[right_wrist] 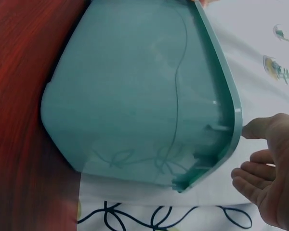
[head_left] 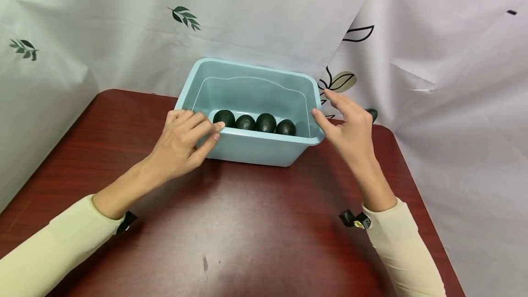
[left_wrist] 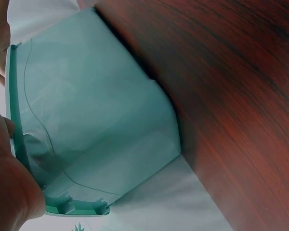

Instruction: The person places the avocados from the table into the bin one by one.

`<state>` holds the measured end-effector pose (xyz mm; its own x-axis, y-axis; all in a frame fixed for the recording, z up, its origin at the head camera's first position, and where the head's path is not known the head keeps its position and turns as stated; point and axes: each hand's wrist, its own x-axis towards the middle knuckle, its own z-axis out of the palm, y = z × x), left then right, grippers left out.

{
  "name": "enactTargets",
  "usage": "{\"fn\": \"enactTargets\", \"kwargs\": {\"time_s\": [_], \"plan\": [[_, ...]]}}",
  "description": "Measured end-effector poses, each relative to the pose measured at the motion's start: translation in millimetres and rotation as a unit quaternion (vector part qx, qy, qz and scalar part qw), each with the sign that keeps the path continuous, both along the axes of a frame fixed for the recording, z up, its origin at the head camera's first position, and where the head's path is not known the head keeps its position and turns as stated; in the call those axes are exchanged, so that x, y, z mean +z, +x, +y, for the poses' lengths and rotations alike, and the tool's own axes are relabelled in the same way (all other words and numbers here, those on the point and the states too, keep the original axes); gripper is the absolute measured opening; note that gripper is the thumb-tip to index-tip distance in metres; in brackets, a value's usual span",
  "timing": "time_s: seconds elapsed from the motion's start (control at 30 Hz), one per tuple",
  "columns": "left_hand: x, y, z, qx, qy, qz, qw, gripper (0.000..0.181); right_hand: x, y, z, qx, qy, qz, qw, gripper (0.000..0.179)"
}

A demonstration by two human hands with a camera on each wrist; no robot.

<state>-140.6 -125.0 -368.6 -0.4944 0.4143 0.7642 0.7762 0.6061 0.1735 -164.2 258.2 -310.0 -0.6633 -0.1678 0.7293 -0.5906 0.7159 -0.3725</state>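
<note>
A light blue plastic bin (head_left: 255, 150) stands near the back of the table, with several dark green avocados (head_left: 266, 123) in a row inside. My left hand (head_left: 183, 139) holds the bin's rim near its front left corner, fingers over the top and thumb on the outer side. At the front right corner, my right hand (head_left: 352, 127) has its thumb tip at the rim. In the right wrist view that thumb meets the rim's outer edge, while the other fingers of the right hand (right_wrist: 274, 168) are loosely extended beside the bin.
The bin stands on a dark red wooden table (head_left: 247, 233). White cloth (head_left: 264, 13) with leaf prints hangs behind and beside the table. A dark green round thing (head_left: 373, 114), partly hidden by the right hand, lies near the table's back right corner.
</note>
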Motion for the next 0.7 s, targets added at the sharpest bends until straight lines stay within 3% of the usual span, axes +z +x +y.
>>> {"fn": "enactTargets", "kwargs": {"time_s": [0.37,0.7], "plan": [[-1.4,1.4,-2.6,0.006,-0.006,-0.012,0.9999,0.016,2.2,-14.3,28,-0.059,-0.083,-0.035,0.9941,0.042],[-0.2,0.0,-0.5,-0.003,-0.002,-0.008,1.0,0.014,-4.8,-27.2,62,-0.152,-0.124,-0.136,0.9711,0.046]]}}
